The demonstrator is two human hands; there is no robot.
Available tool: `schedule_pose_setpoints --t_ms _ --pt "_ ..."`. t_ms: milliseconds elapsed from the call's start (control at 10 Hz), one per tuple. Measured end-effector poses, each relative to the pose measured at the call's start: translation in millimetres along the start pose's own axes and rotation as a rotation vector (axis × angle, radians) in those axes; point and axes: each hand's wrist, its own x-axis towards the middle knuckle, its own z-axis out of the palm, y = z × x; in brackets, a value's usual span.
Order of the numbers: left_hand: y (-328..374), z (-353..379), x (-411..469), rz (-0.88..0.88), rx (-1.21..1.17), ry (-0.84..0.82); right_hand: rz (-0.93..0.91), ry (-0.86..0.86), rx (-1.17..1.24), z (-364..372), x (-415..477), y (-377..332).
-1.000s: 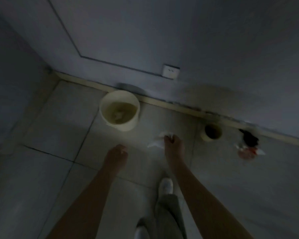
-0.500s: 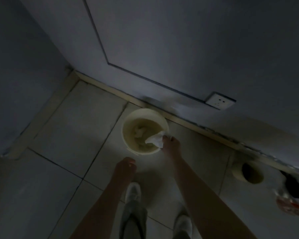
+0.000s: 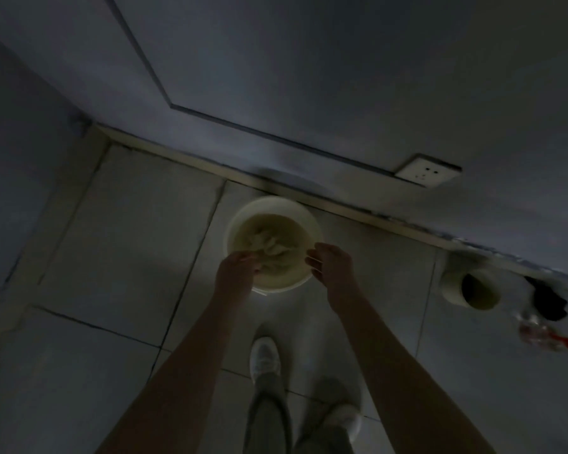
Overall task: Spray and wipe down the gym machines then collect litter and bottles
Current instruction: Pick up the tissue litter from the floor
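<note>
A dim grey wall (image 3: 341,77) fills the upper half of the view, with a pale skirting strip (image 3: 177,160) along its foot; below it lies a floor (image 3: 128,240) of large pale tiles with dark joints. Two bare forearms reach forward from the bottom edge, above grey trouser legs and two white shoes (image 3: 265,358).

A round cream bucket (image 3: 269,202) stands upright on the floor just beside the skirting; crumpled pale tissue (image 3: 269,245) lies inside it. To the right, near the wall, a smaller cream pot (image 3: 453,283) lies on its side with its dark mouth towards the camera.

The left hand (image 3: 236,273) hangs over the bucket's near rim, fingers pointing down at the tissue; whether it grips anything is too dark to tell. The right hand (image 3: 332,265) hovers at the bucket's right rim, fingers loosely curled, holding nothing.

Further right, a black scrap (image 3: 548,301) and a blurred red-and-white wrapper (image 3: 548,337) lie on the floor; a white socket (image 3: 427,173) sits low on the wall.
</note>
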Motion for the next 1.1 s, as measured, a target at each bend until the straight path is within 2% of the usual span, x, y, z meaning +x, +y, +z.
schedule_pose_setpoints --t_ms 200,400,700,900,1100 --pt "44.3 36.5 -56.6 0.028 -0.106 -0.134 -0.067 0.043 0.267 -55.3 -43.8 -18.0" --pt "82.0 79.3 -155.3 0.074 -0.209 -0.163 -0.172 0.081 0.413 -136.6 -130.0 -46.2" --pt "135.0 160.9 -342.6 0.293 0.008 -0.417 -0.397 0.226 0.639 -277.1 -271.0 -98.7" --pt "146.5 217.3 -440.9 0.284 0.067 -0.61 -0.448 0.387 0.801 -360.3 -344.1 -89.2" --pt "163.1 275.2 -499.8 0.277 0.23 -0.782 -0.461 0.623 0.959 -428.9 -397.1 -81.9"
